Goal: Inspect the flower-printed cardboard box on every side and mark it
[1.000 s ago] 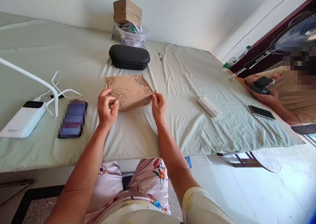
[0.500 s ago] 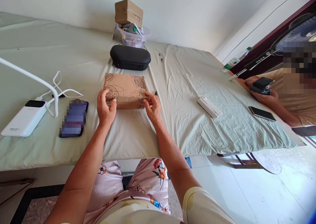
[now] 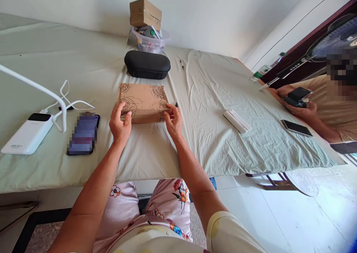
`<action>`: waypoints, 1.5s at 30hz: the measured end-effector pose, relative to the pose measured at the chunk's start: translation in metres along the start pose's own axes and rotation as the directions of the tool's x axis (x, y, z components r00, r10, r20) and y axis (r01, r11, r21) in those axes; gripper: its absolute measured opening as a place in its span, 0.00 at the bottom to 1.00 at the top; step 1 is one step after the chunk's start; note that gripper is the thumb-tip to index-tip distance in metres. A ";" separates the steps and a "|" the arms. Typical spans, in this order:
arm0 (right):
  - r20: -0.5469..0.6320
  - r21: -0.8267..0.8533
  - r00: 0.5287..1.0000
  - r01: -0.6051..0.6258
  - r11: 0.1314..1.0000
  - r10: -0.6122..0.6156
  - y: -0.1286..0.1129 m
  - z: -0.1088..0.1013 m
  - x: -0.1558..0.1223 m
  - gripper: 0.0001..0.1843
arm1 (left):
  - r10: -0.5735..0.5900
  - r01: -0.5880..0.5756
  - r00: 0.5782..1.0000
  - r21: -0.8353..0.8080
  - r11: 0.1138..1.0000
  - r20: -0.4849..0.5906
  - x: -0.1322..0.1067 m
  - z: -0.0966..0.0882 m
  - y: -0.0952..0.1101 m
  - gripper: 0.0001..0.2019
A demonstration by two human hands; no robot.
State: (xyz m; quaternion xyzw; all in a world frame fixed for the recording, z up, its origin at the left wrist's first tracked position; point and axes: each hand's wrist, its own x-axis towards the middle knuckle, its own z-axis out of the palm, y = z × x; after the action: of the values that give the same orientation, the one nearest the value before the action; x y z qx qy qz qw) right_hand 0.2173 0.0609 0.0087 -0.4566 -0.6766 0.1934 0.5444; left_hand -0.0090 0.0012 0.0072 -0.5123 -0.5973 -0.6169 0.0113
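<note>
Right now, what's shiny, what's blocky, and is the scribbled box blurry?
All head view: floor tiles glare at lower right; squares hide most of the left smartphone and part of the person at right; the scribbled cardboard box looks sharp.

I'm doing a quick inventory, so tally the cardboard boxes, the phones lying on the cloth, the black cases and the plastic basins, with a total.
Cardboard boxes: 2 (scribbled box, plain box)
Phones on the cloth: 2 (left phone, right phone)
Black cases: 1 (black case)
Plastic basins: 1 (clear basin)
Total: 6
</note>
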 end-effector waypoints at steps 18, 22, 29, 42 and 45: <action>-0.016 -0.076 1.000 -0.011 0.997 0.010 0.008 0.001 0.001 0.18 | 0.033 -0.034 0.999 0.057 0.998 0.022 -0.006 0.001 0.004 0.19; -0.016 -0.060 0.999 -0.046 0.997 0.045 0.009 0.002 0.000 0.19 | 0.033 -0.035 0.999 0.052 0.998 0.029 -0.005 0.001 0.004 0.19; -0.078 -0.097 0.997 0.003 0.995 -0.010 0.021 -0.008 0.010 0.20 | -0.016 0.013 0.995 0.028 1.000 0.095 -0.006 0.004 0.003 0.21; 0.027 -0.620 0.924 -0.285 0.731 0.382 0.034 -0.026 0.008 0.18 | -0.026 0.031 0.989 -0.028 0.999 0.146 -0.006 0.004 -0.002 0.27; -0.021 -0.603 0.926 -0.312 0.734 0.377 0.037 -0.024 0.009 0.18 | -0.026 0.028 0.988 -0.014 1.000 0.154 -0.005 0.003 -0.002 0.29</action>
State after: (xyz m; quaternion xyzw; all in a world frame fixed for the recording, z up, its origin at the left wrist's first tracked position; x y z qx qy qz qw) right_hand 0.2549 0.0811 -0.0065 -0.7108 -0.6333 0.0916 0.2921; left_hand -0.0060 0.0015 0.0016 -0.5504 -0.5984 -0.5803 -0.0472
